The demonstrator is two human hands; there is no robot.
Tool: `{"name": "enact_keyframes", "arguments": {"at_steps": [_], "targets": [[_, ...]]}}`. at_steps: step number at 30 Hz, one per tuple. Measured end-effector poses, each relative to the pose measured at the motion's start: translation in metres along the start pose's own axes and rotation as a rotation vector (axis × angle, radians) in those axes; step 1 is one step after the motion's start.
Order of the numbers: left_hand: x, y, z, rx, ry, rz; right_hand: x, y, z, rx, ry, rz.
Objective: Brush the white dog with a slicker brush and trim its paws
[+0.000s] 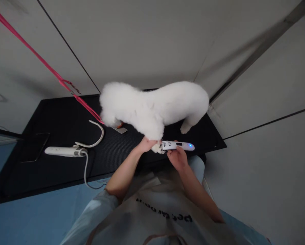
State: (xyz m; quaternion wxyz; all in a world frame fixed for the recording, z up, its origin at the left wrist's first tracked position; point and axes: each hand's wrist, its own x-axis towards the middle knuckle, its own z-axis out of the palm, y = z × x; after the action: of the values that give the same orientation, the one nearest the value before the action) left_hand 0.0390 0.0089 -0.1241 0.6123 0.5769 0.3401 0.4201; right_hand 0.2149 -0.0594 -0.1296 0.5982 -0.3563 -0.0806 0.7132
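A fluffy white dog stands on a black grooming table, head toward the left and rump to the right. My left hand is closed around the dog's front leg, just above the paw. In my right hand is a white pet clipper, gripped from below, with a blue light lit at its right end. The clipper's blade end meets the paw; the contact itself is too small to make out. The dog's face is turned away and hidden.
On the black table to the left lies a white corded device with a curved strap. A flat metal comb-like tool rests below the dog's head. A pink leash runs from the dog to the upper left. Walls stand behind.
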Motion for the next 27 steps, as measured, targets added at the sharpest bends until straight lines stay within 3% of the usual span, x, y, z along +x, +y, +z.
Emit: {"name": "enact_keyframes", "arguments": {"at_steps": [3, 6, 9, 12, 14, 18, 22, 27], "targets": [[0.0, -0.002, -0.002, -0.011, 0.012, -0.017, -0.005, 0.002, -0.014, 0.049, -0.049, 0.094], [0.0, -0.004, -0.002, -0.003, 0.038, -0.065, -0.007, -0.014, -0.022, -0.089, -0.127, 0.08], [0.001, -0.003, -0.003, -0.002, 0.012, -0.091, -0.004, -0.037, -0.019, -0.294, -0.157, -0.081], [0.002, -0.001, -0.003, 0.005, 0.023, -0.087, 0.0, -0.053, -0.003, -0.507, -0.197, -0.29], [0.001, 0.0, -0.004, 0.013, 0.044, -0.093, 0.001, -0.059, 0.01, -0.691, -0.287, -0.352], [0.0, 0.0, -0.007, -0.009, -0.013, -0.123, -0.004, -0.065, 0.032, -0.919, -0.568, -0.302], [0.0, 0.0, -0.01, 0.041, 0.002, -0.106, -0.008, -0.068, 0.044, -0.959, -0.621, -0.309], [-0.002, -0.007, -0.014, 0.142, 0.082, -0.083, -0.002, -0.075, 0.053, -1.05, -0.737, -0.119]]}}
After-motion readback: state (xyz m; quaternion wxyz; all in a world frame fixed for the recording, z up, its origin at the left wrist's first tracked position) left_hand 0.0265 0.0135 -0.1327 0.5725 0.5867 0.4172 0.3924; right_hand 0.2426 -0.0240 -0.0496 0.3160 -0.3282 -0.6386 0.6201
